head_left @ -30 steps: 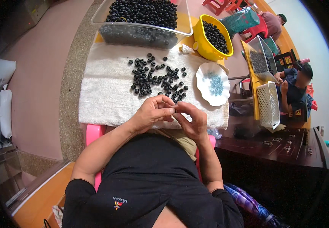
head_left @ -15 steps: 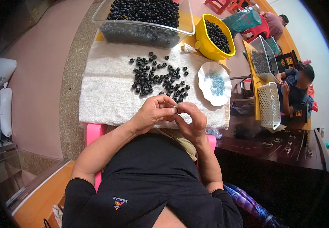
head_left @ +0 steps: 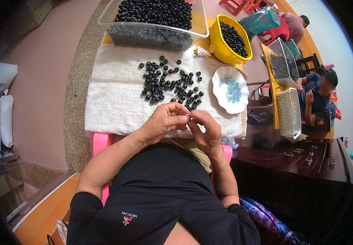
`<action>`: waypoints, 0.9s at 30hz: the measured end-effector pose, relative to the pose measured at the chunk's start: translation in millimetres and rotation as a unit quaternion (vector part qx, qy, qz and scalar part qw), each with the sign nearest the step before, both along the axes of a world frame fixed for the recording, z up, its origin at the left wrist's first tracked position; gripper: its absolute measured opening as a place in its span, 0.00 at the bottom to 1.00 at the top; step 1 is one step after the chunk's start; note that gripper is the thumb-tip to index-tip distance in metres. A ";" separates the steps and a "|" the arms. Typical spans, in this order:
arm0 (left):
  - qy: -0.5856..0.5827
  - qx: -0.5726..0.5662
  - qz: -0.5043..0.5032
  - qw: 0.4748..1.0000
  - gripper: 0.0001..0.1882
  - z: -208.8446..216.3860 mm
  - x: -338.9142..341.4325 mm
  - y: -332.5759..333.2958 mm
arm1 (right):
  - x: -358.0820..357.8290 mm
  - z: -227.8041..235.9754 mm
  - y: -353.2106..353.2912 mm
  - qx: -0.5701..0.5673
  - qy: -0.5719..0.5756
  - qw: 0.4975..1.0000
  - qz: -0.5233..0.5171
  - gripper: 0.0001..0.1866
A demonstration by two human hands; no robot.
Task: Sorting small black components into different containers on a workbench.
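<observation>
white towel [head_left: 113, 87] lies spread under the work. black beads [head_left: 154, 87] sit loose mid-towel; white plate [head_left: 235, 108] of tiny blue beads [head_left: 233, 90] at the towel's right edge. your left hand [head_left: 166, 121] and right hand [head_left: 207, 130] meet fingertip to fingertip over the towel's near part, pinched; can't tell on what, too small. risk: a slack pinch could drop it off the towel's near edge; swinging your right hand wide could tip the plate.
</observation>
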State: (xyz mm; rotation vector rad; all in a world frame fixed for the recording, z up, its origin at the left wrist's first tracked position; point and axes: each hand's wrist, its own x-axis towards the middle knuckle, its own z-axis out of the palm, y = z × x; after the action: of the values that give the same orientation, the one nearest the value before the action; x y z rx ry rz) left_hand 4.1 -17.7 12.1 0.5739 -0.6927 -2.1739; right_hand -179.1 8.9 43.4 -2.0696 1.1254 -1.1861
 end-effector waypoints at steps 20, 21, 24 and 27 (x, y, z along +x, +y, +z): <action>0.014 0.021 -0.008 1.000 0.10 -1.0 -0.1 2.2 | 1.8 2.9 2.5 -0.020 0.021 1.000 0.005 0.22; 0.009 0.022 -0.009 1.000 0.10 -0.2 0.1 2.1 | 0.6 3.2 2.9 -0.021 0.021 1.000 0.005 0.22; 0.002 0.023 -0.002 1.000 0.10 0.6 -0.5 2.9 | -2.5 2.3 3.2 0.013 0.037 0.999 0.007 0.21; 0.006 0.025 0.007 1.000 0.12 -3.7 -2.0 2.5 | -1.7 1.7 2.5 0.003 0.024 1.000 0.006 0.20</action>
State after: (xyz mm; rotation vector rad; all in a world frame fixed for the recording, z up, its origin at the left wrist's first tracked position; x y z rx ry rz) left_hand 2.2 -15.2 8.4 0.5900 -0.6283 -2.1848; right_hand -180.7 11.4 45.0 -2.1091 1.1350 -1.1314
